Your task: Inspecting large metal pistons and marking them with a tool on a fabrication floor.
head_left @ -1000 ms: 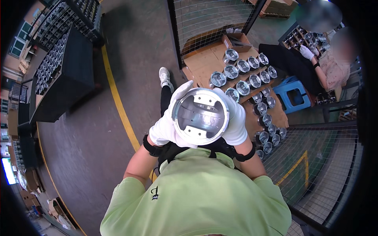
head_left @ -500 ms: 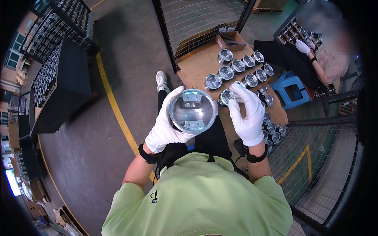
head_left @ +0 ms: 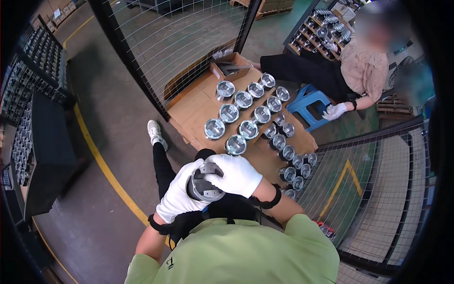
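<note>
A grey metal piston (head_left: 209, 193) is in front of my body, its hollow underside turned up. My white-gloved left hand (head_left: 179, 195) wraps around its left side and supports it. From the right, my white-gloved right hand (head_left: 239, 176) grips the rim, with the thumb reaching into the hollow; its other fingertips are partly hidden. Just beyond my hands, several similar pistons (head_left: 214, 128) stand in rows on a cardboard-covered surface (head_left: 193, 111).
An open cardboard box (head_left: 231, 69) sits at the far end. Black-framed wire mesh (head_left: 142, 52) borders the left, with more mesh (head_left: 350, 189) at right. A co-worker's gloved hand (head_left: 335, 111) is by a blue stool (head_left: 309, 106). A piston rack (head_left: 47, 156) stands left.
The piston has come lower, closer to my body, and tilted. My right hand has left the pistons on the cardboard and now grips the held one. The view has turned right.
</note>
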`<state>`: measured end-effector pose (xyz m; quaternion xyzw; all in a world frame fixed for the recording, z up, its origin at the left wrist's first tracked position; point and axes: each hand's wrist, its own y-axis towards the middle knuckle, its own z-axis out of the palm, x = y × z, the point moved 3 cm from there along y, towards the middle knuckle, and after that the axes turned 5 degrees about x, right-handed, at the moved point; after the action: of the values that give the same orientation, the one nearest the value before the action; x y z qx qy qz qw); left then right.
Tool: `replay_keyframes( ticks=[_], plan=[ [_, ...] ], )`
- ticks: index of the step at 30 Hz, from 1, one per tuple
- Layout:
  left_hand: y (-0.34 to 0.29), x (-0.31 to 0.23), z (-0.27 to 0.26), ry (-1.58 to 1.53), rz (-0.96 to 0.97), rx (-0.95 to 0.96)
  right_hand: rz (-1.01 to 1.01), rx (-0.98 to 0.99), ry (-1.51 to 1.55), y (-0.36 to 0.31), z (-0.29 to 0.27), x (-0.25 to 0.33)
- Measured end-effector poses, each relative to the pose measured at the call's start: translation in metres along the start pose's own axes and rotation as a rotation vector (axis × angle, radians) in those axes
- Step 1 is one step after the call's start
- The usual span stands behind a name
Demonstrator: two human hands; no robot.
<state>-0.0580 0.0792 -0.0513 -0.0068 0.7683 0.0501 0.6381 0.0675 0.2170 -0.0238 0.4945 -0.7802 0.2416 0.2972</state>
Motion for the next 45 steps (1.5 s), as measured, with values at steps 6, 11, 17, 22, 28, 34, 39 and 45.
replay_keyframes(
  ticks=[6, 11, 17, 22, 28, 34, 39, 45],
  plan=[
    [0.034, 0.035, -0.023, -0.096, 0.013, -0.191, -0.452, -0.197, -0.151, 0.04, -0.01, 0.016],
    [0.048, 0.084, -0.043, -0.084, -0.068, -0.251, -0.375, 0.155, -0.045, 0.087, 0.021, -0.005],
    [0.05, 0.12, -0.07, -0.478, -0.277, -0.372, -0.075, 0.426, 0.233, 0.152, 0.052, -0.073],
    [-0.033, 0.156, -0.105, -0.425, -0.546, -0.579, -0.042, 0.364, 0.132, 0.204, 0.054, -0.119],
    [-0.132, 0.176, -0.063, -0.387, -0.871, -0.631, 0.243, 0.205, -0.286, 0.266, 0.082, -0.212],
    [-0.165, 0.179, -0.023, 0.164, -0.938, -0.278, 0.29, 0.079, -0.6, 0.288, 0.135, -0.312],
    [-0.136, 0.169, -0.031, 0.242, -0.998, -0.186, 0.272, -0.012, -0.632, 0.241, 0.099, -0.236],
    [-0.164, 0.225, -0.031, 0.123, -1.004, -0.076, 0.145, -0.075, -0.263, 0.072, 0.075, -0.185]
  ],
)
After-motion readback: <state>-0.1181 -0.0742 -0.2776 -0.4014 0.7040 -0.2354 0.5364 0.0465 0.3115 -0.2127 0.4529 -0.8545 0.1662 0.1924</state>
